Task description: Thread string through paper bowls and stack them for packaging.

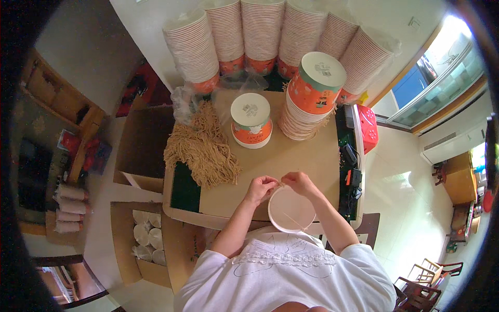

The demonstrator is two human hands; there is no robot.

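Observation:
Close to my body, at the table's front edge, a white paper bucket [285,205] stands with its round mouth facing up. A thin tan cord [295,220] crosses the bucket's mouth toward the near rim. My left hand [261,190] is closed in a pinch on the cord at the far left of the rim. Beside it, my right hand [301,183] pinches at the same spot, its fingertips almost meeting the left ones. The exact cord end between the fingers is too small to make out. A tangled heap of tan cords [204,148] lies to the left on the cardboard sheet [254,174].
An upside-down orange-and-green paper bucket [251,120] stands mid-table. Behind it to the right rises a bucket stack [317,91] hung with cords. Tall plastic-wrapped bucket stacks [262,36] line the wall. A black power adapter [353,178] sits at the right edge; an open carton [148,236] stands lower left.

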